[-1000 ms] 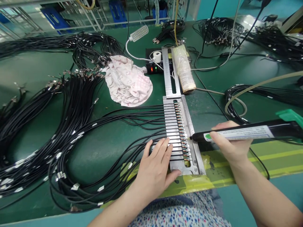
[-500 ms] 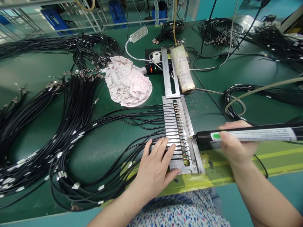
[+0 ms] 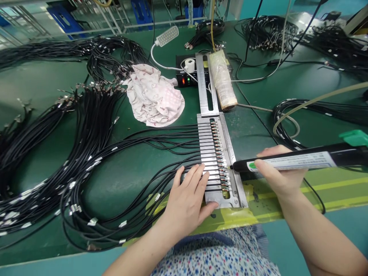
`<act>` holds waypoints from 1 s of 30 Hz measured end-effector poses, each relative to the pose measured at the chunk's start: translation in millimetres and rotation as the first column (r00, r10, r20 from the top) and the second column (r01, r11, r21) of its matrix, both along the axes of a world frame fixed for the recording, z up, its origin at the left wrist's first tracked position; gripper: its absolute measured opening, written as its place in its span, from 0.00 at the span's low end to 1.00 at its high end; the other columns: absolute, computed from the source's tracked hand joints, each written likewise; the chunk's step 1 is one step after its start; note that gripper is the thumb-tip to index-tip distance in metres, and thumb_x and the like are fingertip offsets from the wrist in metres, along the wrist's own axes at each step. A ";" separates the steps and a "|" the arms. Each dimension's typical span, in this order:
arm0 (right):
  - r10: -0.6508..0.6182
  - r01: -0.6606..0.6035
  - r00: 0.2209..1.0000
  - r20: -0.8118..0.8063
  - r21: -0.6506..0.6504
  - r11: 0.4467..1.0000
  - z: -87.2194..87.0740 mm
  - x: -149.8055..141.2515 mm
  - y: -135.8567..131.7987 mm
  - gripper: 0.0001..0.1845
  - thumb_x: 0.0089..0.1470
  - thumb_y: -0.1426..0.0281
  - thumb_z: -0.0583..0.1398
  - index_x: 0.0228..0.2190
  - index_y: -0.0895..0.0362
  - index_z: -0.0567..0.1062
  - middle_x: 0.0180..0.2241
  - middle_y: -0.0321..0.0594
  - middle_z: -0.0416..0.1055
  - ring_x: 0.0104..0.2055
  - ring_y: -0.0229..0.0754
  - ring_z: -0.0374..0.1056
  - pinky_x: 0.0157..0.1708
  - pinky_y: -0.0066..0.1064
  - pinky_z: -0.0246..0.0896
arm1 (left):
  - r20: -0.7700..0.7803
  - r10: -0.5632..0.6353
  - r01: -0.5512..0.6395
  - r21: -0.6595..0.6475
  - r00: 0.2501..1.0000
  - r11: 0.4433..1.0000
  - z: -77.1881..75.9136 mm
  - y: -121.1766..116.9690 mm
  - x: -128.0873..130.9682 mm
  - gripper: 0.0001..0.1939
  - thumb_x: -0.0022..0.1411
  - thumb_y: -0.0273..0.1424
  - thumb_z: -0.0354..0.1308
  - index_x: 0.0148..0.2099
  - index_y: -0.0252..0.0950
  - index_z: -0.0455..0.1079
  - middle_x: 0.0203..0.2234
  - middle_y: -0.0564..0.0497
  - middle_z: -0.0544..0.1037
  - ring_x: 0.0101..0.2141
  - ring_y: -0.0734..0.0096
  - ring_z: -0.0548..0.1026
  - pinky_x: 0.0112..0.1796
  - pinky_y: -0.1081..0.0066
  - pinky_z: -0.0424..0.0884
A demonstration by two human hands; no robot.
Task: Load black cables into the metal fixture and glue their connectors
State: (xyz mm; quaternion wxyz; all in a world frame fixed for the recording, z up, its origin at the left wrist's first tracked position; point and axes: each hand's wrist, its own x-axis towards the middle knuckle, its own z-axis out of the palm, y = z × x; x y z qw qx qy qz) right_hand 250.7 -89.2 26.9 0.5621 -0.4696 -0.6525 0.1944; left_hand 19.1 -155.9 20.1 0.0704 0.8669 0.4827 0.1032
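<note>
A metal jig (image 3: 211, 153) lies on the green table, with several black cables (image 3: 161, 142) laid side by side across its slots. Small connector tips (image 3: 219, 157) line the jig's slot. My left hand (image 3: 188, 201) lies flat and open on the cables at the jig's near end, fingers spread. My right hand (image 3: 280, 174) is closed round a long black dispenser syringe (image 3: 299, 161) with a white label. Its nozzle touches the connector row near the jig's right rail.
A big bundle of black cables (image 3: 71, 153) fills the left of the table. A patterned cloth (image 3: 155, 97) lies behind the jig, beside a small black box with lights (image 3: 185, 78), a wrapped roll (image 3: 222, 80) and a gooseneck lamp (image 3: 166, 36). More cable coils (image 3: 301, 115) lie at right.
The dispenser tip drew back a little to the right, then returned to the connector row. My left hand stays flat on the cables.
</note>
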 end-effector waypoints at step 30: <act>0.002 -0.002 1.000 0.011 -0.001 1.000 1.4 -0.3 -0.7 0.08 0.40 0.75 0.65 0.25 0.52 0.73 0.21 0.33 0.70 0.20 0.38 0.65 0.17 0.32 0.60 | -0.011 -0.006 0.006 -0.010 1.000 1.000 -1.5 0.0 -0.8 0.29 0.64 0.46 0.44 0.58 0.29 0.60 0.59 0.39 0.60 0.58 0.53 0.57 0.57 0.48 0.48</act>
